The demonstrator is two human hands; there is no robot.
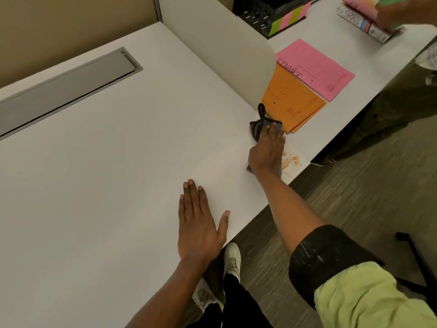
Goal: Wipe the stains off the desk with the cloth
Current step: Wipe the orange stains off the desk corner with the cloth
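The white desk (118,162) fills the left and middle of the view. Orange smeared stains (293,162) lie near its front edge on the right. A dark grey cloth (257,127) lies there under my right hand (268,152), which presses flat on it just left of the stains; the cloth sticks out beyond my fingertips and a dark loop stands up from it. My left hand (201,223) rests flat on the desk near the front edge, fingers spread, holding nothing.
Orange folders (293,100) and a pink sheet (316,67) lie just beyond the cloth, beside a white divider panel (224,43). A black organiser (262,13), books (364,24) and another person's hand (402,10) are at the back right. A grey cable flap (63,88) sits at the left.
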